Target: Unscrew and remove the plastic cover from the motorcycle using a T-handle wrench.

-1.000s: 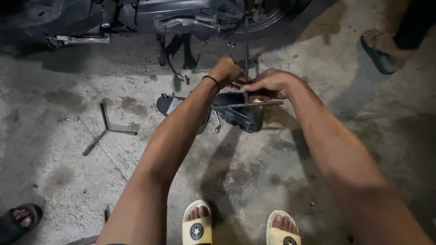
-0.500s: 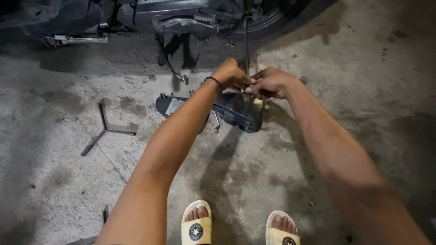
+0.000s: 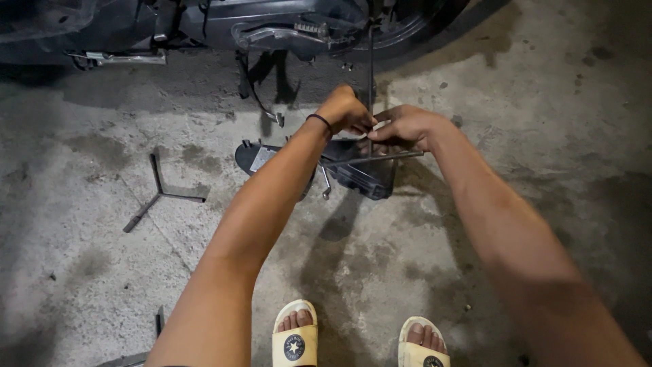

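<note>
Pinching together at the top of a thin metal rod (image 3: 370,75), the left hand (image 3: 346,110) and right hand (image 3: 406,126) meet fingertip to fingertip — both closed on it, neither nearer. The rod's long axis runs away from the hands, up toward the motorcycle underside (image 3: 299,30). Just beneath them a dark plastic cover (image 3: 360,173) lies on the concrete floor (image 3: 530,88); a Y-shaped socket wrench (image 3: 159,194) rests well apart — to the left.
</note>
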